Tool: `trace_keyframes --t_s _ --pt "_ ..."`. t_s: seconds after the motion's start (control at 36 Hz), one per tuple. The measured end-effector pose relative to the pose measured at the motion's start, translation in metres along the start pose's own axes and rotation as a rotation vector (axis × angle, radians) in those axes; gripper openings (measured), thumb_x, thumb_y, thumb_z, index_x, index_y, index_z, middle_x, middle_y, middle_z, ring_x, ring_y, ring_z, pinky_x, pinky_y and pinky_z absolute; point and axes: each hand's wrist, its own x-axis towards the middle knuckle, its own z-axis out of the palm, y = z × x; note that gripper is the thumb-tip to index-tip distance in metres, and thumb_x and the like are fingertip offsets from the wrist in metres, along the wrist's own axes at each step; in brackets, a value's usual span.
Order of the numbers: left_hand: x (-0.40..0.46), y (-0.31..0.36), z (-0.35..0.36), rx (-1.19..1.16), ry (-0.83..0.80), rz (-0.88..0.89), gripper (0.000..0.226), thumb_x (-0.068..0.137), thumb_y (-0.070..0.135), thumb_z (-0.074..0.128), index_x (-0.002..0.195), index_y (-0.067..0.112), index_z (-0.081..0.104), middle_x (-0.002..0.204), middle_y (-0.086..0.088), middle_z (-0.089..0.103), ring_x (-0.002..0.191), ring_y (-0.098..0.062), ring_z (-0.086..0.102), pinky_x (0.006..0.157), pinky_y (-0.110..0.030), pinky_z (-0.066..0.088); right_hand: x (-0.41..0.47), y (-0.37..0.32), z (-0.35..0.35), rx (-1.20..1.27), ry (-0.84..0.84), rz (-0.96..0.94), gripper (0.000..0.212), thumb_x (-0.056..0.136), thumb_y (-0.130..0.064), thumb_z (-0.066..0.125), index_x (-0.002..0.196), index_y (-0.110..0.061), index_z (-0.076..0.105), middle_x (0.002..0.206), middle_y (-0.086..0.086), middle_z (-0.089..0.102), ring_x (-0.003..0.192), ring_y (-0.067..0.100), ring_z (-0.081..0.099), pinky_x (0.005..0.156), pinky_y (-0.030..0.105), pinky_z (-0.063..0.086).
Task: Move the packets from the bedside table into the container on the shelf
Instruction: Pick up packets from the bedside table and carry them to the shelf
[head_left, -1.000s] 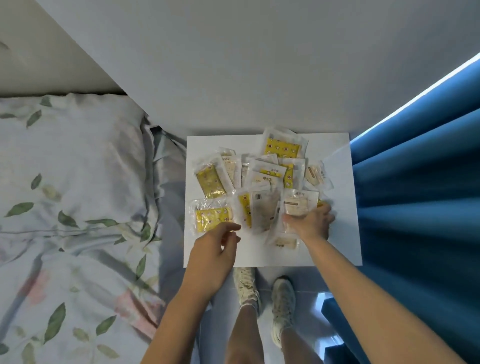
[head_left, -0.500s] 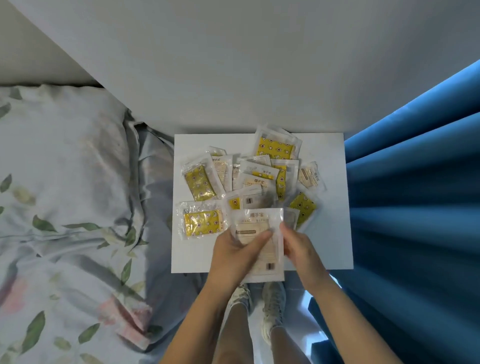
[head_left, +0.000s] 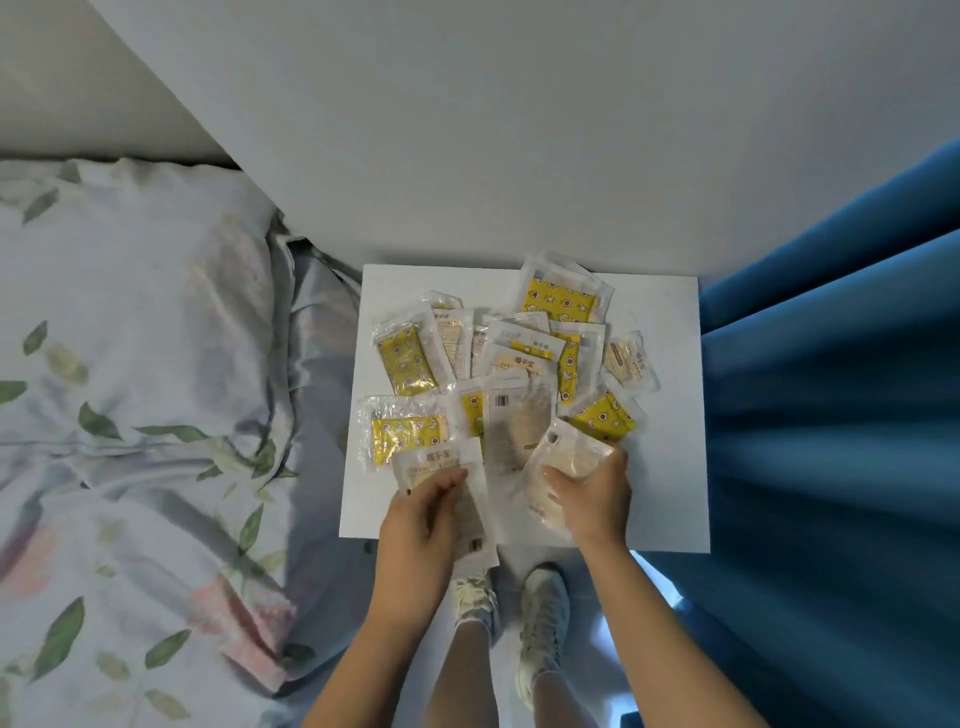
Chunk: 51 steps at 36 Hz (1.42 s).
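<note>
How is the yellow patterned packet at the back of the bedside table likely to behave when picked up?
The yellow packet looks flat and thin, so it is probably light. Its clear wrapper is glossy and crinkled, so it may feel slippery and flex somewhat. It lies partly over neighbouring packets on the bedside table, so lifting it could nudge them.

Print on the clear plastic packets (head_left: 522, 358) heaped on the white bedside table (head_left: 670, 457) is too small to read. Overlapping packets conceal those beneath. Left hand (head_left: 421, 514) covers much of its pale packet (head_left: 441, 462). Both forearms are cut off by the bottom edge.
</note>
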Motion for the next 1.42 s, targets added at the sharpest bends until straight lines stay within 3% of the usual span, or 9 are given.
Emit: trace_keyframes --t_s 0.08,0.17,0.28,0.39,0.67,0.83,0.92,1.17,1.42 --pt "-0.001 0.001 0.004 -0.096 -0.082 -0.089 0.015 0.090 0.026 0.062 0.103 0.032 0.067 0.095 0.018 0.072 0.090 0.006 0.066 0.083 -0.019 0.054 -0.012 -0.001 -0.007 0.107 -0.148 0.016 0.047 0.077 -0.013 0.076 0.117 -0.009 0.053 0.112 0.009 0.065 0.104 0.026 0.063 0.082 0.031 0.051" --pt "-0.003 0.000 0.009 -0.192 -0.112 -0.134 0.054 0.071 0.055 0.072 0.114 0.022 0.065 0.110 0.005 0.069 0.098 -0.002 0.066 0.087 -0.029 0.056 -0.034 -0.014 -0.010 0.359 -0.407 0.044 0.032 0.081 -0.005 0.072 0.110 -0.015 0.063 0.102 0.002 0.072 0.095 0.014 0.069 0.081 0.027 0.056" --pt "-0.005 -0.002 0.004 -0.183 -0.092 -0.173 0.041 0.062 0.046 0.075 0.095 0.026 0.065 0.088 0.012 0.074 0.078 0.003 0.068 0.069 -0.016 0.055 -0.045 -0.027 -0.016 0.323 -0.504 -0.056 0.023 0.079 -0.009 0.074 0.096 -0.024 0.068 0.093 -0.005 0.074 0.090 0.008 0.069 0.080 0.028 0.056" --pt "-0.004 -0.013 -0.006 -0.036 -0.032 -0.129 0.081 0.050 0.070 0.078 0.115 0.023 0.061 0.115 0.001 0.062 0.103 -0.010 0.062 0.092 -0.029 0.051 -0.039 -0.044 -0.019 0.112 -0.605 -0.189 0.020 0.078 -0.017 0.076 0.091 -0.030 0.068 0.091 -0.009 0.073 0.087 0.004 0.069 0.080 0.024 0.056" --pt "-0.008 -0.010 -0.024 -0.450 -0.109 -0.281 0.023 0.073 0.021 0.074 0.094 0.012 0.073 0.083 -0.002 0.077 0.079 -0.015 0.073 0.068 -0.024 0.056 -0.055 -0.070 0.004 0.104 -0.801 -0.216 0.036 0.067 -0.046 0.076 0.089 -0.019 0.071 0.096 0.013 0.073 0.092 0.030 0.069 0.084 0.046 0.056" --pt "-0.010 -0.008 -0.030 -0.608 -0.009 -0.346 0.008 0.081 0.014 0.067 0.085 0.010 0.073 0.084 -0.009 0.076 0.079 -0.023 0.074 0.067 -0.031 0.059 -0.029 -0.066 0.000 0.365 -0.364 -0.045 0.016 0.084 -0.018 0.070 0.098 -0.019 0.063 0.093 0.000 0.067 0.065 0.015 0.062 0.062 0.033 0.055" --pt "-0.006 -0.014 -0.036 -0.690 0.055 -0.375 0.028 0.075 0.023 0.069 0.093 0.003 0.073 0.093 -0.016 0.075 0.089 -0.032 0.071 0.083 -0.045 0.055 0.004 -0.044 0.002 0.074 -0.077 -0.105 0.038 0.077 -0.022 0.077 0.108 -0.013 0.057 0.103 0.001 0.061 0.090 0.018 0.060 0.073 0.031 0.049" --pt "-0.004 -0.021 -0.045 -0.764 0.129 -0.369 0.030 0.083 0.019 0.062 0.104 -0.003 0.068 0.099 -0.019 0.073 0.089 -0.030 0.071 0.069 -0.036 0.060 0.020 -0.025 0.028 -0.375 -0.020 -0.129 0.075 0.068 -0.031 0.083 0.123 -0.004 0.041 0.130 0.013 0.043 0.127 0.033 0.037 0.096 0.047 0.039" --pt "-0.012 -0.021 -0.050 -0.716 0.179 -0.362 0.016 0.086 0.021 0.062 0.093 0.011 0.073 0.095 -0.011 0.075 0.090 -0.026 0.072 0.077 -0.037 0.059 0.018 0.003 0.027 -0.098 -0.154 -0.086 0.034 0.083 -0.025 0.071 0.110 -0.007 0.061 0.111 0.011 0.066 0.108 0.030 0.060 0.086 0.038 0.050"
